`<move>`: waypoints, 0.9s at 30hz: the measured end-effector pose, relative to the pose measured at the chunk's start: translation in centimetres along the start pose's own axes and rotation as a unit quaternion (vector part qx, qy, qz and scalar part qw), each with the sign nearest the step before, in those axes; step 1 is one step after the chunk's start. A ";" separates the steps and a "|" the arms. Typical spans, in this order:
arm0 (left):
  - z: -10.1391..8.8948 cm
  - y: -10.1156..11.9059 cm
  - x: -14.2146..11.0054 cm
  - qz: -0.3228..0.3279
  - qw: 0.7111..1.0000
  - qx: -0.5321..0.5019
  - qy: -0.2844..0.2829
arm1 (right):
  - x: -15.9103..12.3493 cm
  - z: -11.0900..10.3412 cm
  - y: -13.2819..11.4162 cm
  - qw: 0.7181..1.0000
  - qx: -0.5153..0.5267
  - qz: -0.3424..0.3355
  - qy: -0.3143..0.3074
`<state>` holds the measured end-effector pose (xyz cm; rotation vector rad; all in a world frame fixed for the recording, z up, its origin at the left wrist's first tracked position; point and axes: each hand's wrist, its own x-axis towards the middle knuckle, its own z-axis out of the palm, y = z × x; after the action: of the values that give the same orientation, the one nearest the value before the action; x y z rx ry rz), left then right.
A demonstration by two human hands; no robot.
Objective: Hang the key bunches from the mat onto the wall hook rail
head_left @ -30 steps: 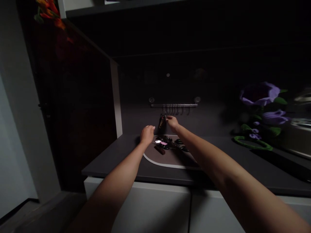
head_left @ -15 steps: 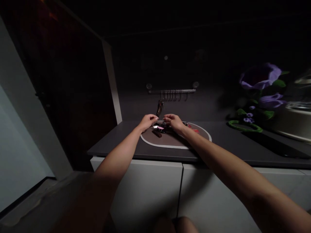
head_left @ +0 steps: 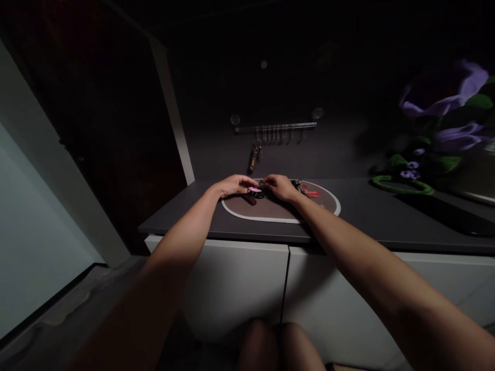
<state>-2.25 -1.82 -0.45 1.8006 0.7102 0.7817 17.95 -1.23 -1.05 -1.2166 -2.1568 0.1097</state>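
A bunch of dark keys (head_left: 266, 189) lies on an oval brown mat with a pale rim (head_left: 266, 218), with a pink key tag (head_left: 254, 189) at its left. A dark brown fob (head_left: 251, 201) lies just below the tag, and a red tag (head_left: 311, 194) sits at the bunch's right end. My left hand (head_left: 234, 185) reaches over the mat, its fingertips at the pink tag. My right hand (head_left: 281, 188) has its fingers pinched down into the keys. Its palm hides part of the bunch.
A dark fob on a key ring (head_left: 253, 158) hangs from a wall rail with hooks (head_left: 275, 127) above the mat. The dark counter (head_left: 185, 216) ends at the left by a white post. Purple artificial flowers (head_left: 441, 98) and a green ring (head_left: 402, 186) stand at right.
My hands have come down from beside the hanging fob onto the keys on the mat and closer together. The view has tilted downward, and my knees now show at the bottom.
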 end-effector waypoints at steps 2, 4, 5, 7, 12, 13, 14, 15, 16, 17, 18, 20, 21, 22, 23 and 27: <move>0.0 0.2 -0.2 -0.012 1.000 -0.001 -0.017 | 0.1 0.1 0.1 1.000 -0.010 -0.001 -0.003; 0.0 0.2 -0.2 -0.022 1.000 0.006 -0.021 | 0.2 0.2 0.1 1.000 -0.019 -0.004 -0.006; 0.0 0.2 -0.2 -0.025 0.999 0.012 -0.020 | 0.2 0.2 0.1 1.000 -0.023 -0.006 -0.007; 0.0 0.2 -0.1 -0.022 0.999 0.022 -0.015 | 0.3 0.2 0.1 1.000 -0.029 -0.005 -0.007; 0.0 0.0 0.1 -0.002 1.000 0.023 0.001 | 0.4 0.3 0.1 0.999 -0.032 0.001 -0.007; 0.0 0.0 0.2 0.001 1.000 0.023 0.012 | 0.5 0.2 0.1 0.999 -0.032 0.002 -0.009; -0.1 -0.1 0.3 0.005 0.999 0.024 0.025 | 0.5 0.2 0.1 0.999 -0.032 0.003 -0.009; -0.1 -0.2 0.4 0.011 0.999 0.026 0.037 | 0.5 0.2 0.1 0.999 -0.032 0.005 -0.011; -0.2 -0.3 0.5 0.016 0.998 0.027 0.047 | 0.5 0.2 0.1 0.999 -0.033 0.005 -0.011; -0.3 -0.4 0.6 0.020 0.998 0.027 0.057 | 0.5 0.2 0.1 0.999 -0.033 0.006 -0.013; -0.3 -0.5 0.8 0.024 0.997 0.025 0.069 | 0.5 0.2 0.2 0.999 -0.033 0.006 -0.013; -0.4 -0.7 1.0 0.030 0.995 0.011 0.098 | 0.5 0.2 0.2 0.999 -0.033 0.004 -0.011; -0.4 -0.7 1.1 0.033 0.993 -0.001 0.109 | 0.5 0.3 0.2 0.999 -0.033 0.002 -0.009; -0.4 -0.7 1.2 0.035 0.993 -0.015 0.116 | 0.5 0.3 0.2 0.999 -0.032 0.001 -0.006; -0.4 -0.7 1.2 0.038 0.992 -0.029 0.117 | 0.5 0.3 0.2 0.999 -0.032 0.001 -0.005; -0.3 -0.4 1.2 0.051 0.988 -0.079 0.123 | 0.4 0.3 0.0 1.000 -0.024 0.007 -0.005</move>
<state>-1.76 -0.61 -0.55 1.6240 0.6975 1.1107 17.64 -0.83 -1.03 -1.2595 -2.1712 0.0707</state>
